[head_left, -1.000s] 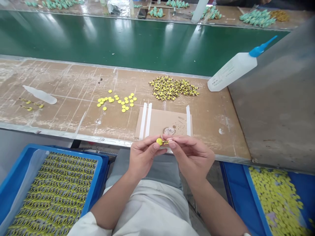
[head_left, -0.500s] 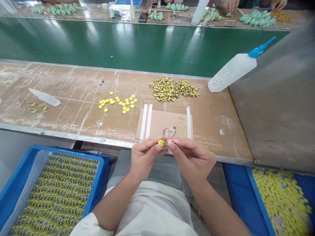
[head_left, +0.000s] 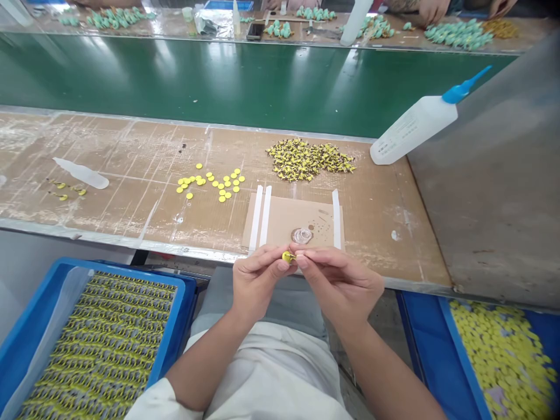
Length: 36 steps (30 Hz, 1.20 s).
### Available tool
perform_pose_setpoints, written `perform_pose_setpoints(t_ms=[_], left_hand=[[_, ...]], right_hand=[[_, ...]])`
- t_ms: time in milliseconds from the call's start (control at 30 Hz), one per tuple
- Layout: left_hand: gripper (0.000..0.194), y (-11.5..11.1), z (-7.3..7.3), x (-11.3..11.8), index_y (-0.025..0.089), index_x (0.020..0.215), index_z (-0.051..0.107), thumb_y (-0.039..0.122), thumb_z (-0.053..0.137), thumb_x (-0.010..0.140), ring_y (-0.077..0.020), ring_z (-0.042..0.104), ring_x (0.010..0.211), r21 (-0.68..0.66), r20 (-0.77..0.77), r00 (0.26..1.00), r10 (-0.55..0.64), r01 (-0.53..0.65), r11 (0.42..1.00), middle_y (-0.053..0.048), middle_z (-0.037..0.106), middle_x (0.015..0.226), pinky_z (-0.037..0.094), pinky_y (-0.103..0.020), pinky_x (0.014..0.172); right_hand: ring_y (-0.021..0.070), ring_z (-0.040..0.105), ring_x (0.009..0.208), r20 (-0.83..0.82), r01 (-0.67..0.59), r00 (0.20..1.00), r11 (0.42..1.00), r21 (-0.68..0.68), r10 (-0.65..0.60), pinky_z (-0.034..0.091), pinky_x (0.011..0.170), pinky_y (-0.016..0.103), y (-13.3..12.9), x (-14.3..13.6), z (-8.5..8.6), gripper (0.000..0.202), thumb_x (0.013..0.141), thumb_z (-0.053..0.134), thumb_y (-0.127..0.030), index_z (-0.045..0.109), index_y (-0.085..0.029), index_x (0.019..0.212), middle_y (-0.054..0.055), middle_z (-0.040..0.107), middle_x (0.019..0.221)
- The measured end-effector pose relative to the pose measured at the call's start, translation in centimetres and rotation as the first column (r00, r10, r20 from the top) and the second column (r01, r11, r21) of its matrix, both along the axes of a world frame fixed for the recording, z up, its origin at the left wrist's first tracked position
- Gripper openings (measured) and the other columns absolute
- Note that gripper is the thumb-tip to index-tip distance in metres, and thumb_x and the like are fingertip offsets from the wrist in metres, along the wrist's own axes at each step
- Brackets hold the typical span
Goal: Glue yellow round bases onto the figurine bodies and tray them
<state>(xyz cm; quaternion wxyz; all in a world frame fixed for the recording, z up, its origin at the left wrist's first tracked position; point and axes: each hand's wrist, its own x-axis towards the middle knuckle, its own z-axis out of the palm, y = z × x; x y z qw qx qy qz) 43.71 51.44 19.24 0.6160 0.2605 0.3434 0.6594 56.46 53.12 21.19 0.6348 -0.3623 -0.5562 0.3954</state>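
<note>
Between the fingertips of my left hand (head_left: 259, 281) is a small yellow disc (head_left: 287, 256), pinched near the table's front edge. My right hand (head_left: 339, 283) pinches a small yellow-and-dark piece at the disc's right side; its details are mostly covered by the fingers. Both hands meet just in front of a cardboard sheet (head_left: 284, 216) that carries white tape strips and a whitish glue-like blob (head_left: 302, 235). Beyond the sheet lies a heap of small yellow-and-black pieces (head_left: 306, 158). Loose yellow discs (head_left: 222, 199) are scattered to the left of it.
A white bottle with a blue nozzle (head_left: 415, 128) leans by a metal panel (head_left: 499, 175). A blue tray (head_left: 177, 315) with rows of pieces stands lower left; a bin of yellow discs (head_left: 499, 356) lower right. Across the green belt (head_left: 196, 81), other people's hands (head_left: 433, 10) work near mint-coloured pieces.
My hands stay together in almost the same place. The disc has turned slightly between the fingertips. Across the belt, another person's hand has shifted right.
</note>
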Motion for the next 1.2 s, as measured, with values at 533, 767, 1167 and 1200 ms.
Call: perform_pose_setpoints(t_ms=[533,767,1167,1200], left_hand=[[0.021,-0.3,0.0,-0.4,0.027,0.097,0.083,0.023,0.085,0.077,-0.0169,0.074,0.082,-0.002,-0.086,0.995,0.053,-0.054,0.999,-0.005,0.076,0.087,0.067,-0.029,0.074],[0.023,-0.3,0.5,-1.7,0.026,0.087,0.084,0.015,0.090,0.069,-0.0136,0.073,0.066,0.186,-0.217,0.972,0.092,-0.051,0.981,-0.003,0.078,0.074,0.063,-0.021,0.062],[0.052,-0.2,1.1,-3.0,0.025,0.110,0.077,0.021,0.095,0.061,-0.0119,0.068,0.065,0.504,-0.388,0.904,0.178,0.046,0.862,0.000,0.072,0.079,0.059,-0.021,0.060],[0.059,-0.3,1.1,-3.1,0.026,0.117,0.074,0.018,0.094,0.062,-0.0115,0.067,0.064,0.554,-0.407,0.889,0.212,0.055,0.831,0.000,0.071,0.079,0.059,-0.020,0.059]], right_hand=[[0.0249,0.075,0.089,0.002,-0.037,0.999,0.996,-0.083,0.037,0.068,0.076,0.034,0.2,-0.2,0.6,0.018,0.086,0.079,-0.006,0.078,-0.022,0.093,0.007,0.076,0.095],[0.0220,0.076,0.073,-0.137,-0.204,0.977,0.891,-0.406,0.161,0.068,0.065,0.026,0.0,0.3,2.9,0.012,0.081,0.090,-0.022,0.079,-0.018,0.082,0.008,0.077,0.086],[0.0225,0.076,0.078,-0.263,-0.474,0.880,0.755,-0.453,0.395,0.066,0.072,0.028,0.0,1.6,2.8,0.012,0.079,0.089,-0.021,0.079,-0.019,0.086,0.009,0.077,0.088],[0.0222,0.076,0.076,-0.257,-0.480,0.877,0.755,-0.447,0.405,0.066,0.071,0.028,0.1,1.7,2.8,0.012,0.079,0.089,-0.021,0.079,-0.019,0.086,0.009,0.077,0.087]])
